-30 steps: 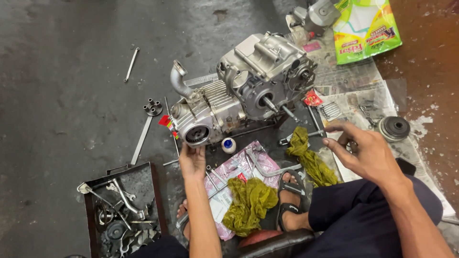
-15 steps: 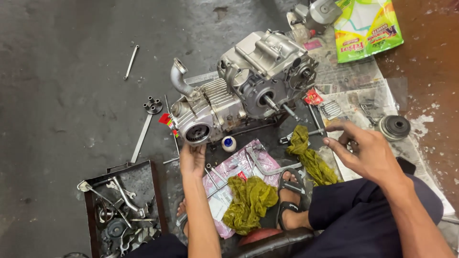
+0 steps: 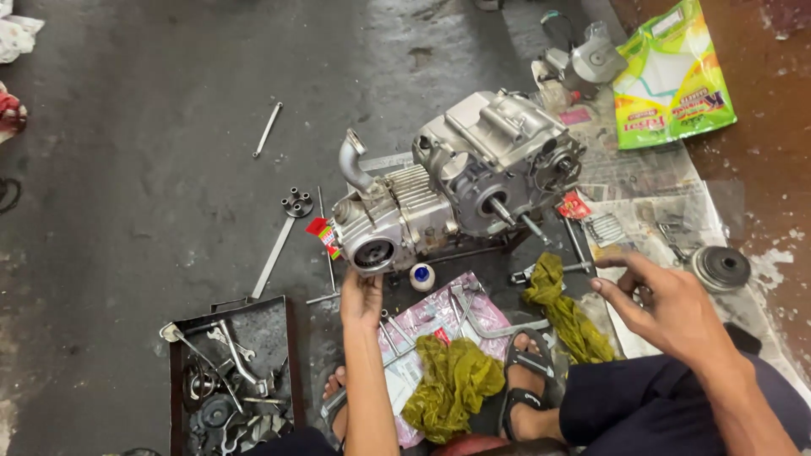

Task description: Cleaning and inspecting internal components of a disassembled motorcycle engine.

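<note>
A silver motorcycle engine (image 3: 460, 181) rests on the dark floor in the middle of the view. My left hand (image 3: 361, 295) grips its near lower edge, just under the round opening of the cylinder head. My right hand (image 3: 663, 304) hovers over the newspaper (image 3: 642, 219) to the right, fingers spread and holding nothing, close to a round grey clutch part (image 3: 720, 268). A small white and blue pot (image 3: 421, 276) stands by my left hand.
An open black tool tray (image 3: 232, 371) with wrenches lies at lower left. Olive rags (image 3: 452, 384) (image 3: 566, 308), a pink plastic sheet (image 3: 439, 325) and loose tools lie by my sandalled feet. A green bag (image 3: 672, 80) and a metal cover (image 3: 591, 59) sit at upper right.
My right hand has drifted slightly lower over the newspaper with its fingers spreading. The left hand stays on the engine's edge.
</note>
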